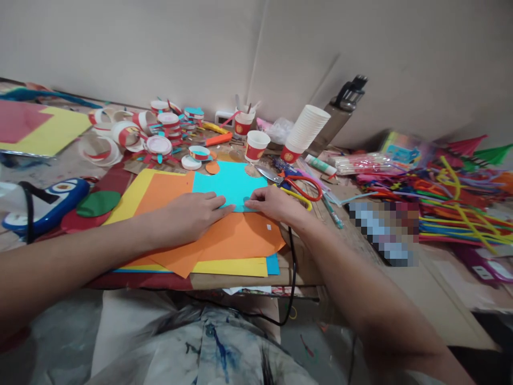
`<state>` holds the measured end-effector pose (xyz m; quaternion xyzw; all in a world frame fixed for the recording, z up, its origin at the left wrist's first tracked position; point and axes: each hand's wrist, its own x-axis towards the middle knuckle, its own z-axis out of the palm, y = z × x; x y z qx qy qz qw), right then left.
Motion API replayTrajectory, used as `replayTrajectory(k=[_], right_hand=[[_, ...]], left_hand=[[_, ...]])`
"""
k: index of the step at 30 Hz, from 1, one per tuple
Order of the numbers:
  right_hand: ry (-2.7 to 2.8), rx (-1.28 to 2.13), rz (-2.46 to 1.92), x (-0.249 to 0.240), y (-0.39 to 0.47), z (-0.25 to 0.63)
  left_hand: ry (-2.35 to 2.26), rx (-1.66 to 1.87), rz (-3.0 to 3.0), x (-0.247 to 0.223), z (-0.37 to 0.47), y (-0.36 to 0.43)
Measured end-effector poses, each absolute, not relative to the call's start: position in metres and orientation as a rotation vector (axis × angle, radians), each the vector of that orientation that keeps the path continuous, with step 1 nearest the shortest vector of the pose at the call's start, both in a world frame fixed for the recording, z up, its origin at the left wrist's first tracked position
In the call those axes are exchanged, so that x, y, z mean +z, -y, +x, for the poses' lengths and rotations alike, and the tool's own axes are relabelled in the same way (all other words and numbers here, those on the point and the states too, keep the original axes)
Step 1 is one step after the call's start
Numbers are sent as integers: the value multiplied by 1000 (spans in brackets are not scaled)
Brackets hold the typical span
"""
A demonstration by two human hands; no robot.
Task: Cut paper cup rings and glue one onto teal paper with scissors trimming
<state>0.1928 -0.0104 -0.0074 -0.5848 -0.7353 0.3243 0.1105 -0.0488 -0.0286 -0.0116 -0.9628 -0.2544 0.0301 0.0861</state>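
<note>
A light-blue paper sheet (228, 181) with notched upper corners lies on orange paper (244, 235), over yellow paper (236, 266). My left hand (186, 216) rests flat across the orange and blue sheets, fingers pointing right and its fingertips near the blue sheet's lower edge. At that sheet's lower right, my right hand (274, 203) pinches the paper edge between thumb and fingers. Scissors with red handles (303, 187) lie just beyond my right hand, beside a yellow handle (296, 198).
Paper cups (257, 145), a tall cup stack (306, 131) and a bottle (332, 120) stand behind. Cup-ring crafts (158, 144) crowd the back left. Coloured pipe cleaners (460, 214) spread rightward. A blue-and-white device (50, 206) sits left; a black cable (294, 267) hangs over the front edge.
</note>
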Motion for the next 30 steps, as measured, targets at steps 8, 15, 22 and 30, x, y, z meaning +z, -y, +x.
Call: replayTrajectory(k=[8, 15, 22, 30], right_hand=[[2267, 919, -1845, 0, 5, 190], [2396, 893, -1754, 2, 4, 189], [2523, 793, -1704, 3, 6, 186], [2512, 609, -1820, -4, 10, 184]], left_hand=[[786, 90, -2894, -16, -49, 28], [823, 117, -2924, -12, -45, 29], [852, 139, -2934, -9, -42, 29], [787, 214, -2967, 3, -33, 35]])
